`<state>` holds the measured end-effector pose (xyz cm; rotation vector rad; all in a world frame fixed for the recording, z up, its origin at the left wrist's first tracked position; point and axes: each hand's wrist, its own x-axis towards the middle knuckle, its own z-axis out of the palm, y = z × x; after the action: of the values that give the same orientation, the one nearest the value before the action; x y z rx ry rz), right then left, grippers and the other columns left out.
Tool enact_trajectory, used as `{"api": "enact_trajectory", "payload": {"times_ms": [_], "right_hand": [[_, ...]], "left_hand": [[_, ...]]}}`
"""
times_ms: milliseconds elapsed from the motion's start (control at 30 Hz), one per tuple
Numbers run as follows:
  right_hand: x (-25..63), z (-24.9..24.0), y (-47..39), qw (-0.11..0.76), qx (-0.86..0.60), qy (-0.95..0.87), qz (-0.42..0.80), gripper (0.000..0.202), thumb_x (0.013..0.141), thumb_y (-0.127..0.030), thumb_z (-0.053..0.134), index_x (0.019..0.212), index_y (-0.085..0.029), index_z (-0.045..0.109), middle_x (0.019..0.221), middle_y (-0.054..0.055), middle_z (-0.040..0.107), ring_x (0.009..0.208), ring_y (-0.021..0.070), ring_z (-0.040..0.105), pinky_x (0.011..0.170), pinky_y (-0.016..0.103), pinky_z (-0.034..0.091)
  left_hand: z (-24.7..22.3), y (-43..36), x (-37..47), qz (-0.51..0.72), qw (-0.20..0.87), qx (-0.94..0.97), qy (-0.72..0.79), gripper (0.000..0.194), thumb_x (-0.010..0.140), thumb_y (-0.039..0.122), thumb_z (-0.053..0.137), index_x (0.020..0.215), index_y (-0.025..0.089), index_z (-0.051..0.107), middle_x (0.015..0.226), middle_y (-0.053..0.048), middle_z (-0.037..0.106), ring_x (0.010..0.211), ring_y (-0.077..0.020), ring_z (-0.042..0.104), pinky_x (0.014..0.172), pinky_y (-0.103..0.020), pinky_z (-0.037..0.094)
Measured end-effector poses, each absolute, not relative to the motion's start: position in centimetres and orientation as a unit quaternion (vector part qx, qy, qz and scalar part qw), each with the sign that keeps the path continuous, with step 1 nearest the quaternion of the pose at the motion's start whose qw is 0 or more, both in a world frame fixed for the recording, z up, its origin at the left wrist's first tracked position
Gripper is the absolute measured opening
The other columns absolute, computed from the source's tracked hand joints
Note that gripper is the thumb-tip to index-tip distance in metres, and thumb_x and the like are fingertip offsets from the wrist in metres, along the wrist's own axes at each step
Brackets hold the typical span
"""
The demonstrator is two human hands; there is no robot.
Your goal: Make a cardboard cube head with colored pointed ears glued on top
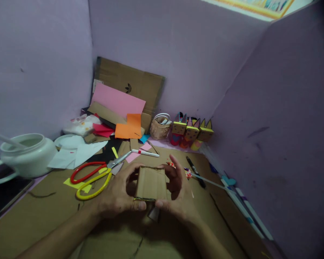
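Between my two hands is a small cardboard box, its plain brown face toward me and dark marks along its edges. My left hand grips its left side, thumb at the lower edge. On the opposite side my right hand holds it, thumb at the lower right and index finger raised. A small pale piece shows just under the box; I cannot tell whether it is attached. Scissors with one red and one yellow handle lie left of my left hand, blades partly apart.
Beyond the hands lie a white marker, orange paper and pink paper. A black marker is at right. A white pot stands left. Cardboard figures and a small basket stand near the back wall.
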<state>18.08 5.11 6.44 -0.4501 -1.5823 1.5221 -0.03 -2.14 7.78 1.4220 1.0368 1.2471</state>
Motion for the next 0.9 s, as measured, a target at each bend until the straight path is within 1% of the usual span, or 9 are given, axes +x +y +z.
{"api": "enact_trajectory", "payload": {"times_ms": [133, 267, 333, 400, 433, 500, 633, 800, 900], "right_hand": [[18.2, 6.5, 5.1, 0.432, -0.183, -0.646, 0.603, 0.105, 0.048, -0.041, 0.086, 0.137, -0.037, 0.03, 0.119, 0.006, 0.051, 0.112, 0.0262, 0.05, 0.079, 0.033, 0.048], [17.9, 5.9, 5.3, 0.431, -0.162, -0.635, 0.62, 0.103, 0.052, -0.039, 0.085, 0.138, -0.037, 0.028, 0.128, 0.008, 0.047, 0.121, 0.0275, 0.045, 0.089, 0.039, 0.044], [17.6, 5.6, 5.3, 0.441, -0.144, -0.604, 0.648, 0.104, 0.049, -0.044, 0.085, 0.137, -0.037, 0.031, 0.136, 0.008, 0.042, 0.127, 0.0285, 0.038, 0.095, 0.042, 0.042], [17.2, 5.4, 5.2, 0.43, -0.141, -0.568, 0.688, 0.106, 0.042, -0.05, 0.086, 0.134, -0.035, 0.035, 0.139, 0.009, 0.039, 0.129, 0.0299, 0.037, 0.097, 0.043, 0.041], [17.1, 5.4, 5.0, 0.413, -0.151, -0.556, 0.706, 0.107, 0.04, -0.05, 0.086, 0.134, -0.033, 0.036, 0.138, 0.01, 0.042, 0.127, 0.0307, 0.041, 0.097, 0.043, 0.041], [16.9, 5.6, 4.7, 0.391, -0.189, -0.544, 0.718, 0.101, 0.045, -0.047, 0.086, 0.133, -0.028, 0.038, 0.132, 0.011, 0.05, 0.119, 0.0312, 0.049, 0.095, 0.044, 0.042], [16.9, 6.4, 4.3, 0.441, -0.207, -0.484, 0.727, 0.081, 0.058, -0.038, 0.08, 0.129, -0.024, 0.044, 0.124, 0.009, 0.059, 0.114, 0.0309, 0.054, 0.097, 0.045, 0.041], [17.1, 7.3, 4.5, 0.436, -0.175, -0.419, 0.777, 0.057, 0.058, -0.035, 0.077, 0.111, -0.021, 0.06, 0.105, 0.009, 0.07, 0.107, 0.0331, 0.059, 0.094, 0.048, 0.044], [17.3, 7.5, 4.8, 0.451, -0.187, -0.396, 0.778, 0.051, 0.054, -0.036, 0.079, 0.101, -0.021, 0.065, 0.096, 0.009, 0.073, 0.099, 0.0333, 0.063, 0.092, 0.051, 0.045]], "left_hand": [[7.8, -2.4, -0.2, 0.5, 0.467, 0.587, 0.432, 0.085, 0.057, 0.045, 0.079, 0.128, 0.021, 0.041, 0.129, -0.014, 0.049, 0.117, -0.0346, 0.049, 0.092, -0.045, 0.045], [7.4, -2.4, -0.2, 0.504, 0.459, 0.593, 0.429, 0.083, 0.059, 0.045, 0.077, 0.129, 0.021, 0.04, 0.131, -0.014, 0.046, 0.12, -0.0344, 0.046, 0.095, -0.045, 0.044], [7.2, -2.2, 0.1, 0.531, 0.444, 0.581, 0.428, 0.078, 0.063, 0.043, 0.075, 0.127, 0.022, 0.039, 0.131, -0.013, 0.046, 0.121, -0.0324, 0.046, 0.096, -0.043, 0.043], [7.3, -2.1, 0.5, 0.56, 0.42, 0.567, 0.435, 0.074, 0.067, 0.041, 0.073, 0.128, 0.023, 0.035, 0.133, -0.012, 0.045, 0.122, -0.0302, 0.045, 0.098, -0.04, 0.042], [7.4, -2.1, 0.8, 0.562, 0.406, 0.564, 0.45, 0.074, 0.068, 0.04, 0.072, 0.129, 0.023, 0.032, 0.134, -0.012, 0.046, 0.122, -0.0297, 0.046, 0.098, -0.04, 0.042], [7.7, -2.1, 1.2, 0.531, 0.376, 0.57, 0.502, 0.077, 0.069, 0.039, 0.071, 0.13, 0.023, 0.028, 0.131, -0.012, 0.049, 0.12, -0.0301, 0.048, 0.097, -0.042, 0.042], [8.4, -2.5, 1.7, 0.446, 0.343, 0.609, 0.559, 0.085, 0.067, 0.032, 0.071, 0.136, 0.022, 0.022, 0.133, -0.012, 0.048, 0.122, -0.0317, 0.045, 0.099, -0.045, 0.039], [8.0, -2.7, 1.9, 0.42, 0.359, 0.646, 0.527, 0.092, 0.07, 0.03, 0.066, 0.144, 0.023, 0.011, 0.142, -0.012, 0.039, 0.128, -0.0329, 0.037, 0.104, -0.049, 0.032], [8.1, -2.7, 1.7, 0.394, 0.309, 0.661, 0.559, 0.086, 0.072, 0.025, 0.06, 0.144, 0.023, 0.013, 0.144, -0.011, 0.036, 0.128, -0.0302, 0.038, 0.104, -0.047, 0.033]]}}
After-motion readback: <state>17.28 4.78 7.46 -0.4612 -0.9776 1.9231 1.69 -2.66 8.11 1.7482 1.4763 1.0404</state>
